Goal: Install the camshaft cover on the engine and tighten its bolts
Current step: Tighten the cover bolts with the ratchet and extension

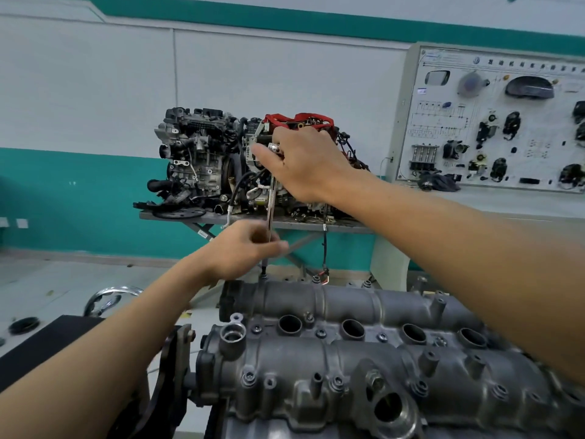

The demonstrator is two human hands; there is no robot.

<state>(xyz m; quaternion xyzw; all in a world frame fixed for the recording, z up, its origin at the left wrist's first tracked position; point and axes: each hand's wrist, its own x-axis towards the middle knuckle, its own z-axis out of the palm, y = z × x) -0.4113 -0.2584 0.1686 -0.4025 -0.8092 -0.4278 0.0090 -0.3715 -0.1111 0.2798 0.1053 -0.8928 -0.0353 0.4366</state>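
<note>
1. Camshaft cover [348,353]: seated on engine [247,429], foreground; bolts [248,377] stand in its holes.
2. Right hand [304,160] grips the driver [271,198] at its top; left hand [243,248] pinches its shaft.
3. Tip on far-edge bolt [262,275]; tightening apparently unfinished.

I note both forearms bare, stretched forward. The right hand [304,163] is raised high, thumb and fingers curled round the head of an upright tool [270,201]. The left hand [243,248] sits lower, directly beneath, knuckles up, fingertips pinching the tool's shaft.
</note>
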